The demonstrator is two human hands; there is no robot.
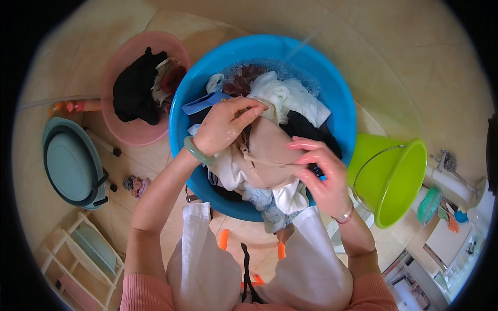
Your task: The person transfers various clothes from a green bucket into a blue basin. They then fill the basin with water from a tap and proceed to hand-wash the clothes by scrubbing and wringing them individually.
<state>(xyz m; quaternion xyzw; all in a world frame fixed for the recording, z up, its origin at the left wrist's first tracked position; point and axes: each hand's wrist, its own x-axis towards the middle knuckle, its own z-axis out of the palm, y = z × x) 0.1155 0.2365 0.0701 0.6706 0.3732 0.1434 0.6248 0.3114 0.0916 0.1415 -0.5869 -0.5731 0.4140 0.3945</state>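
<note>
A large blue basin full of wet laundry stands in front of me, with suds along its far side. Over its near half I hold a smooth beige garment, possibly a bra, spread between both hands. My left hand, with a green bangle at the wrist, pinches its upper left edge. The thumb and fingers of my right hand close on its right edge. Under and around it are a white cloth, a black garment and a light blue patterned cloth hanging over the near rim.
Far left, a pink basin holds dark clothes. A teal folding basin leans at the left, above a white rack. On the right, a lime green bucket tilts beside the blue basin, near a wall tap.
</note>
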